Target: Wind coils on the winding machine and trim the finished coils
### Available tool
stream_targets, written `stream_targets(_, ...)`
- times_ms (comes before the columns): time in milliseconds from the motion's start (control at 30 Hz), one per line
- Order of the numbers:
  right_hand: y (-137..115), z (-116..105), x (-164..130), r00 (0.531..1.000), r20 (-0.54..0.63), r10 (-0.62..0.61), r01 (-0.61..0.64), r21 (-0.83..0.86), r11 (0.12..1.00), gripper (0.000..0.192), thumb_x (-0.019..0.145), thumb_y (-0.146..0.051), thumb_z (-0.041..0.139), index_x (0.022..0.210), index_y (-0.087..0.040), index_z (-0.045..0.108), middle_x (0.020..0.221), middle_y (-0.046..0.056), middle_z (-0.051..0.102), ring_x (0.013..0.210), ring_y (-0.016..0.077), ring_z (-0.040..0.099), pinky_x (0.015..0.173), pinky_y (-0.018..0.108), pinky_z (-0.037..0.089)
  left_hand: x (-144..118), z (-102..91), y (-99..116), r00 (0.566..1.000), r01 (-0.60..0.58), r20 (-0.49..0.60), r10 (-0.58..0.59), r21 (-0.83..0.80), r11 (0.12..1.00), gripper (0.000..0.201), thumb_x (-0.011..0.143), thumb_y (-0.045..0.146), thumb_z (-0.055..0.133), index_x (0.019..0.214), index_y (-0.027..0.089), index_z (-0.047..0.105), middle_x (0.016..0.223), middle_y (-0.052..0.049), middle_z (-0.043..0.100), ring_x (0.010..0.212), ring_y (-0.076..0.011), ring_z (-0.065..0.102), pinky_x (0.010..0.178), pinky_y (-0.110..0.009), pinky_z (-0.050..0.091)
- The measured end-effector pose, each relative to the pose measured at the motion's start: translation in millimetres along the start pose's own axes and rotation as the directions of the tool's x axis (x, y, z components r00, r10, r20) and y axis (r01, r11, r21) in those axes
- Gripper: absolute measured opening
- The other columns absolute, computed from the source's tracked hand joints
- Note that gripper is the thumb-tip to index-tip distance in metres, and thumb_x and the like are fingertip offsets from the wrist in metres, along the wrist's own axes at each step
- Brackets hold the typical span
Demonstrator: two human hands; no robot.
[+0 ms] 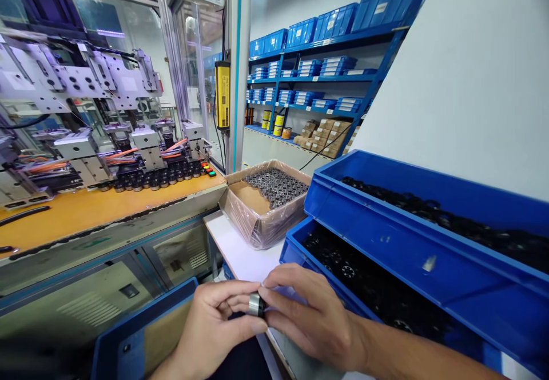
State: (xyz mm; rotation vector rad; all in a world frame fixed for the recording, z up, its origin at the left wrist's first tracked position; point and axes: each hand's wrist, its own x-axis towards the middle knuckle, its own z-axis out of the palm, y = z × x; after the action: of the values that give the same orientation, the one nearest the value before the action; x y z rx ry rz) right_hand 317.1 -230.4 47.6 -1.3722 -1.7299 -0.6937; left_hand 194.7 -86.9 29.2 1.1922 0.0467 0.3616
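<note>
I am holding a small metal ring [256,304] between both hands low in the frame, over the front edge of the white side table [234,246]. My left hand [210,326] is pinching the ring from the left with thumb and fingertips closed on it; my right hand [315,317] is closing on it from the right, fingertips touching its rim. The fingers are covering most of the ring, so I cannot tell its bore or far face. Both wrists are running out of the bottom edge of the frame. A blue bin [141,334] is sitting below the left hand, cut off at the bottom, contents not readable. To the right, the lower blue tray [300,251] and upper blue tray [386,220] are holding dark round parts, too dim to identify singly. A plastic-wrapped cardboard box [261,220] of small dark parts is standing just beyond the hands on the table. The assembly machine [98,134] on the orange bench [94,208] is sitting well apart to the left, leaving open room between bench edge and table.
</note>
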Motion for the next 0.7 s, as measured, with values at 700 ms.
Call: stream_targets(700,-16,-10,-3,0.993,0.048,0.106,-0.102,-0.073,0.992,0.018,0.096,-0.009,0.049,0.103,-0.015,0.064,0.088,0.009,0.071,0.081,0.0185,0.071,0.068,0.025,0.064,2,3.1,-5,0.899,-0.419,0.05,0.435,0.387,0.821,0.03,0.063,0.018,0.088,0.091,0.026,0.083,0.086,-0.008,0.081,0.073,-0.0185,0.075,0.069,-0.023,0.059)
